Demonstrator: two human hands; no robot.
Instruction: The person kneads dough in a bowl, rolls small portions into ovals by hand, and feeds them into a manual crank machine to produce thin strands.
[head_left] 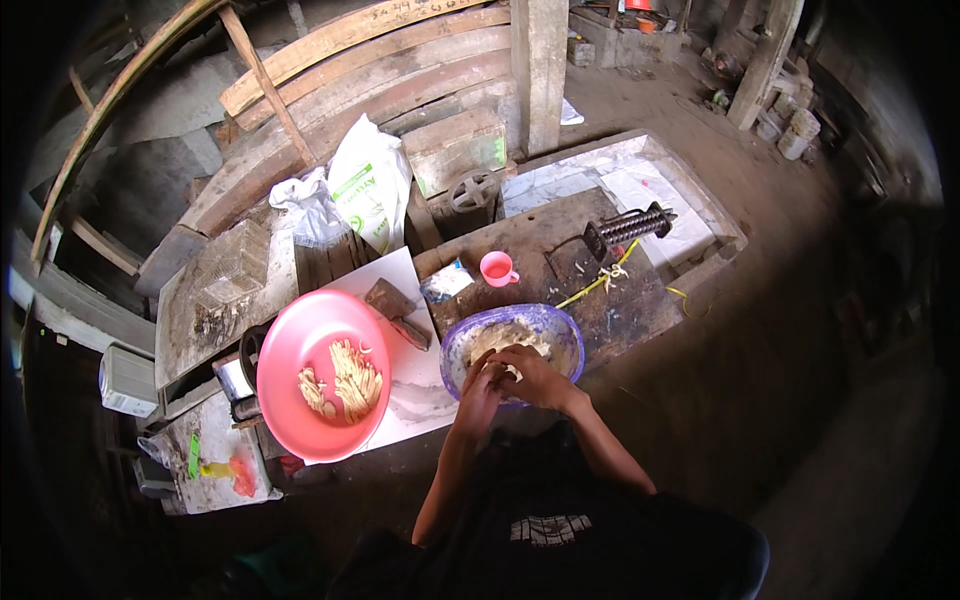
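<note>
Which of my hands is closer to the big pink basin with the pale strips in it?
Left. Your left hand is at the purple bowl's near rim, on the pink basin's side; your right hand is further right.

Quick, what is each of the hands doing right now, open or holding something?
Left hand: over the purple bowl, fingers curled on pale dough; grip cannot be told.
Right hand: in the same bowl, on the dough; grip cannot be told.

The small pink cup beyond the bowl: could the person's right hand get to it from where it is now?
Probably yes: the right hand is over the purple bowl, and only bare board lies between it and the pink cup.
</note>
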